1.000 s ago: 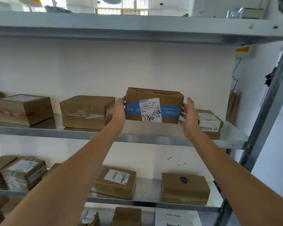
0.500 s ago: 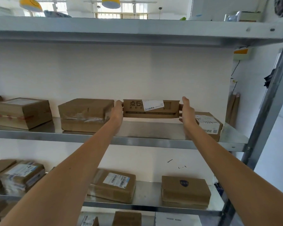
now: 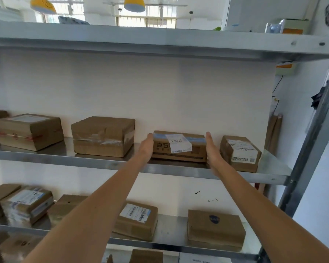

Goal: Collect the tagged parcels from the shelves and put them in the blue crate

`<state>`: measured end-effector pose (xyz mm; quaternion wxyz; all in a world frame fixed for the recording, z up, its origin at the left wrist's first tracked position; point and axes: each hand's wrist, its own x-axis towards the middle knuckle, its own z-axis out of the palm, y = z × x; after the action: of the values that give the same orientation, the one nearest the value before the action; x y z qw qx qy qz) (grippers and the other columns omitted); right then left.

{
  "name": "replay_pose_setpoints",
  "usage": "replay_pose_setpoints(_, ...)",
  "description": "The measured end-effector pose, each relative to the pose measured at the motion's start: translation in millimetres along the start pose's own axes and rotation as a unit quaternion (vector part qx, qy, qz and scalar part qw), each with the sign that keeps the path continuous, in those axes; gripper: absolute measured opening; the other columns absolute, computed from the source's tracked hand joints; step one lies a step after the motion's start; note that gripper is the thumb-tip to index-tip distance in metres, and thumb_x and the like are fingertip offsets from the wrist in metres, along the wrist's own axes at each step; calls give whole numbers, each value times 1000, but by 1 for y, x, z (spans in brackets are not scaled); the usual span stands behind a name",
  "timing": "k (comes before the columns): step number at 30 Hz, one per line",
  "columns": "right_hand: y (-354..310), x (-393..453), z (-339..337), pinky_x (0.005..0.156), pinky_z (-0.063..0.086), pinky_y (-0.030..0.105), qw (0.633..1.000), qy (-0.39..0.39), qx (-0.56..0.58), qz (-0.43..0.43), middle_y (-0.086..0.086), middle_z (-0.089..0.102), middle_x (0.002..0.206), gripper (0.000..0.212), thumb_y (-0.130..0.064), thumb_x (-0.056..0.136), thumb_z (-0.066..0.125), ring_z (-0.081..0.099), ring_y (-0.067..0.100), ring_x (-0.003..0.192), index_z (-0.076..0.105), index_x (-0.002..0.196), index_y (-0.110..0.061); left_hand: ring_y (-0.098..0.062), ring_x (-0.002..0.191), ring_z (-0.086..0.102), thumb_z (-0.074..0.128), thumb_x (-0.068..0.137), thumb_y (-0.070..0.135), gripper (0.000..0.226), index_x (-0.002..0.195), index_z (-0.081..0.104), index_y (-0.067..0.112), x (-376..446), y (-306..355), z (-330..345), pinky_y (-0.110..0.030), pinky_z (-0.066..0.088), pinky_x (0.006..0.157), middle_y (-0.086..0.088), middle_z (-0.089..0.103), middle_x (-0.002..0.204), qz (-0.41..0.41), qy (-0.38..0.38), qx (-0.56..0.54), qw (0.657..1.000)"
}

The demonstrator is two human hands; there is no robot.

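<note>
A flat brown parcel (image 3: 179, 147) with a blue tape band and a white label with handwritten digits lies flat on the middle metal shelf (image 3: 103, 162), near the white back wall. My left hand (image 3: 147, 147) presses flat against its left end. Against its right end lies my right hand (image 3: 213, 151), fingers straight. Both arms stretch forward from below. The blue crate is not in view.
On the same shelf stand a taped box (image 3: 103, 135) to the left, another box (image 3: 29, 130) further left and a small labelled box (image 3: 239, 152) close by on the right. The lower shelf holds several parcels (image 3: 137, 219). A grey upright post (image 3: 311, 139) bounds the right side.
The parcel was held up with its label facing me. It has tipped back and gone down, and it now lies flat on the shelf with both hands still on its ends.
</note>
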<state>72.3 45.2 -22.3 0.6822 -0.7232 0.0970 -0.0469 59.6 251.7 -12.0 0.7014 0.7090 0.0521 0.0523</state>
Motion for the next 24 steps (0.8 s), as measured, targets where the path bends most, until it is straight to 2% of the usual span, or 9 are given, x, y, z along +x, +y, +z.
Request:
replay_pose_setpoints(2,2,2,3,115,31,47,1000,14,-24,-14,7,47,146,90,-80,84,26,44,27,133,40,146,-16,-13,90,57,20,100,51,57,120,55,11,-2,-2,1,-26,39,84,-7,63,108,-18,-20,-5,1000)
replay_pose_setpoints(4,2,2,8,113,31,51,990,84,-84,-77,12,44,146,83,-73,90,28,42,31,132,40,143,-12,-18,120,51,31,92,65,70,137,46,13,1,-5,-4,-31,33,107,-4,53,136,9,3,9,1000)
replay_pose_setpoints(6,2,-8,18,116,27,50,956,161,-145,-196,14,33,154,74,-63,95,35,32,31,140,33,148,-11,-22,135,39,39,99,43,56,146,35,13,-2,4,-14,-29,28,112,-2,40,146,106,100,-12,989)
replay_pose_setpoints(9,-9,-33,53,114,32,40,898,163,-165,-374,10,32,151,54,-43,102,40,32,24,139,36,146,-13,-11,119,46,39,102,21,35,135,45,13,-15,28,-41,-11,37,98,1,46,130,262,194,8,945)
replay_pose_setpoints(11,-18,-47,93,113,32,34,896,113,-136,-407,8,35,148,48,-36,102,44,35,19,135,39,143,-12,-9,113,47,41,100,16,29,127,50,15,-14,41,-64,-8,37,93,1,49,125,309,226,19,924)
replay_pose_setpoints(15,-36,-69,177,114,26,29,927,-14,-109,-358,1,26,153,56,-44,101,42,30,15,139,29,149,-18,-13,116,46,43,97,14,26,120,56,15,2,52,-124,-14,36,93,-2,54,124,338,287,51,895)
replay_pose_setpoints(18,-34,-70,228,111,21,26,949,-60,-103,-291,1,21,159,63,-49,100,39,25,17,144,21,153,-19,-15,124,39,42,95,23,33,127,52,22,23,40,-182,-32,36,104,0,49,134,315,339,128,877)
replay_pose_setpoints(21,-27,-59,263,113,25,34,981,-24,-61,-185,5,23,160,68,-54,99,37,29,24,144,20,154,-17,-21,136,31,39,97,30,42,138,43,26,46,24,-231,-43,28,113,-1,37,147,232,309,160,908)
replay_pose_setpoints(24,-15,-55,288,107,32,33,993,18,-6,-116,10,37,153,69,-55,99,38,38,26,137,25,151,-11,-26,140,31,35,101,33,49,149,29,24,63,8,-259,-39,26,115,-2,27,155,170,233,72,955)
